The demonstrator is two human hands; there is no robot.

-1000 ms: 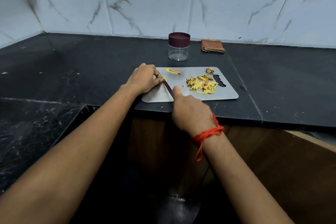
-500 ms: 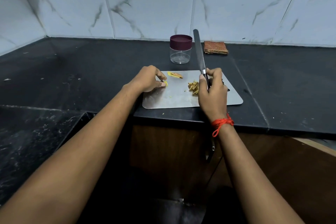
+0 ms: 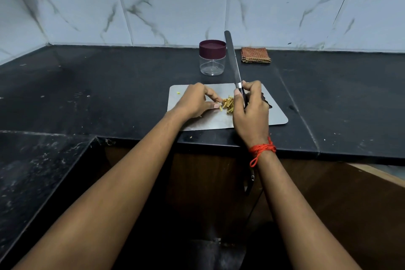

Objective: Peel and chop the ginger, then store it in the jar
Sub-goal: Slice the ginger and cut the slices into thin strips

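A steel cutting board (image 3: 221, 121) lies on the black counter near its front edge. On the board sits a small pile of yellow ginger strips (image 3: 228, 104). My left hand (image 3: 195, 103) reaches in from the left, and its thumb and forefinger pinch ginger at the pile's left edge. My right hand (image 3: 252, 112) grips a knife (image 3: 232, 59) near its metal collar, just right of the pile. The knife's long dark end points up towards the wall. Behind the board stands a clear jar (image 3: 212, 67) with a maroon lid on. A tiny yellow bit (image 3: 178, 92) lies at the board's far left corner.
A folded brown checked cloth (image 3: 255, 55) lies at the back, right of the jar, against the marble-tiled wall. The black counter (image 3: 109, 85) stretches left and right of the board. A lower dark slab (image 3: 32, 171) sits at the front left, with wooden cabinet fronts below.
My left hand has moved right across the board to the ginger pile. The slice that lay at the back of the board is out of sight. The knife stays raised in my right hand.
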